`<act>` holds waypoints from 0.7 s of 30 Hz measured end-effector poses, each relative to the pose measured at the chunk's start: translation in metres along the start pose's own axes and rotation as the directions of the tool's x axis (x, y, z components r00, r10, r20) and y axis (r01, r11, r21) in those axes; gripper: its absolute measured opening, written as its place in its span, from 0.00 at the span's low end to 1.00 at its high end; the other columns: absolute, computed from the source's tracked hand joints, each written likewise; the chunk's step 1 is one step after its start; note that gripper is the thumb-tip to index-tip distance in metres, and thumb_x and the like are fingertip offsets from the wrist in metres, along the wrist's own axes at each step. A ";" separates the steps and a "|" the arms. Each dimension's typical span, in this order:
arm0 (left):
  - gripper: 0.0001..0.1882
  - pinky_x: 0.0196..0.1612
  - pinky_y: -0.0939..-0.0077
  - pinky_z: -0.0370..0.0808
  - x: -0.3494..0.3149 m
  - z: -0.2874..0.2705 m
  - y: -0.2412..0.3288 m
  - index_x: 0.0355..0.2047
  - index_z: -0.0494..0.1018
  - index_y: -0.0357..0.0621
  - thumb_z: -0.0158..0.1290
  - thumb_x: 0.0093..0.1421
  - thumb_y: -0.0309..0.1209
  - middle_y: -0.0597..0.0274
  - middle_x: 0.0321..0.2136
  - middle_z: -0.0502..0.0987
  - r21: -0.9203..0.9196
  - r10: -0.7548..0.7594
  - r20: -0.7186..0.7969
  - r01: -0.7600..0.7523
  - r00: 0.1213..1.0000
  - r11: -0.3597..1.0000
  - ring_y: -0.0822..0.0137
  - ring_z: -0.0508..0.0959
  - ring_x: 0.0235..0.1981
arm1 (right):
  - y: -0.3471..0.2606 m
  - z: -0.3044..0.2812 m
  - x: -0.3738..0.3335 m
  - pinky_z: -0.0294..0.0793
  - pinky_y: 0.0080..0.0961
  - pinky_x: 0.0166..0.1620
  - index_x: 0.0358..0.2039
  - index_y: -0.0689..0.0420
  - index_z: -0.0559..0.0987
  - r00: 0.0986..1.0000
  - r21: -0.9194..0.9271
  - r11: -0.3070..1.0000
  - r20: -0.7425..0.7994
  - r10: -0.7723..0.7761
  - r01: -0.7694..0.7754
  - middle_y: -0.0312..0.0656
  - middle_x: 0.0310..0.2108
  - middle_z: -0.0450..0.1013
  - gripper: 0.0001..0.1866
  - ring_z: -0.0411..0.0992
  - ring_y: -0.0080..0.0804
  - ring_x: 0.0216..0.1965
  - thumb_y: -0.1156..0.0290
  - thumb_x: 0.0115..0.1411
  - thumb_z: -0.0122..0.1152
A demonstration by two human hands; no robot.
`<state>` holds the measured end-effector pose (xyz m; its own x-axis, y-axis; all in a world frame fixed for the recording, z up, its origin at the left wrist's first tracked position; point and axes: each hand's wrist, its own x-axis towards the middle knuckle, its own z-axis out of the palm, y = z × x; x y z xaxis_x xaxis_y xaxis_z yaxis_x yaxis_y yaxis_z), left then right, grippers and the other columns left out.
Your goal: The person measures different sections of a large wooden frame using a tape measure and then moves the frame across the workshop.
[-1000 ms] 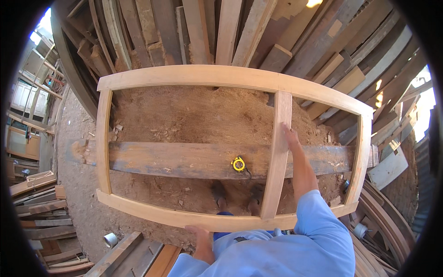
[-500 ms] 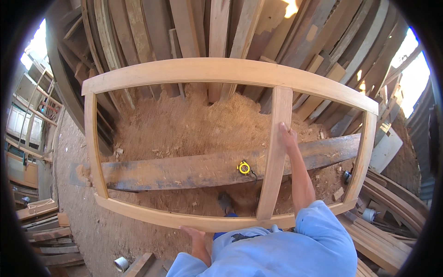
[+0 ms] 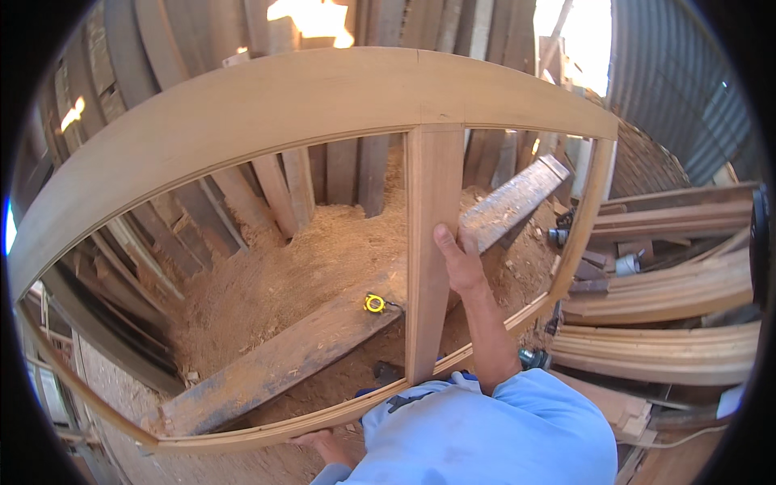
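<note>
We're holding up this big wooden frame (image 3: 267,105) over the sawdust floor (image 3: 299,275). Right hand (image 3: 459,260) is gripping its upright middle bar (image 3: 430,242), fingers wrapped round it. Left hand (image 3: 323,444) is clutching the bottom rail (image 3: 242,436). A little yellow tape measure (image 3: 374,303) is sitting on the plank (image 3: 283,356) below.

Pale wooden frame (image 3: 323,105) — tilted, held aloft

Carpentry workshop or timber yard, rough and dusty. Planks and boards (image 3: 323,174) leaning in rows against the back wall, sawdust (image 3: 299,267) heaped over the ground, curved wooden strips (image 3: 655,311) stacked at right, a yellow tape measure (image 3: 374,303) on a heavy plank (image 3: 307,347), possibly corrugated metal sheeting (image 3: 687,105) at upper right.
</note>
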<state>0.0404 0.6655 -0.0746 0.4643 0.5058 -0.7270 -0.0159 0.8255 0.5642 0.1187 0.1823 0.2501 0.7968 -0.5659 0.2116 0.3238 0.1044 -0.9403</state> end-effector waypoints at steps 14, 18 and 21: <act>0.43 0.68 0.50 0.57 -0.059 0.018 0.158 0.68 0.58 0.50 0.37 0.63 0.67 0.57 0.69 0.58 -0.033 0.402 0.208 -0.404 0.892 0.914 0.51 0.59 0.67 | 0.000 -0.062 -0.097 0.78 0.26 0.40 0.50 0.64 0.72 0.997 0.217 0.976 -0.076 -0.006 0.022 0.40 0.38 0.74 0.37 0.75 0.27 0.37 0.38 0.62 0.54; 0.39 0.68 0.54 0.60 -0.111 0.021 0.184 0.68 0.58 0.50 0.37 0.66 0.63 0.55 0.67 0.59 -0.054 0.458 0.276 -0.462 0.845 0.885 0.53 0.62 0.66 | 0.002 -0.090 -0.117 0.78 0.27 0.40 0.49 0.64 0.71 0.997 0.337 0.941 -0.081 0.013 0.015 0.40 0.37 0.74 0.37 0.75 0.28 0.36 0.37 0.62 0.54; 0.38 0.67 0.54 0.62 -0.135 0.015 0.203 0.67 0.59 0.51 0.37 0.66 0.63 0.55 0.65 0.62 -0.107 0.529 0.365 -0.530 0.766 0.841 0.53 0.63 0.65 | -0.007 -0.105 -0.133 0.78 0.28 0.41 0.48 0.63 0.73 0.992 0.413 0.910 -0.123 0.036 0.019 0.40 0.36 0.75 0.36 0.75 0.28 0.38 0.37 0.62 0.54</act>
<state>-0.0126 0.7611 0.1437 0.6708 0.7326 -0.1155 -0.3545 0.4535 0.8177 -0.0432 0.1713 0.2001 0.7390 -0.6583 0.1435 0.5204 0.4224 -0.7421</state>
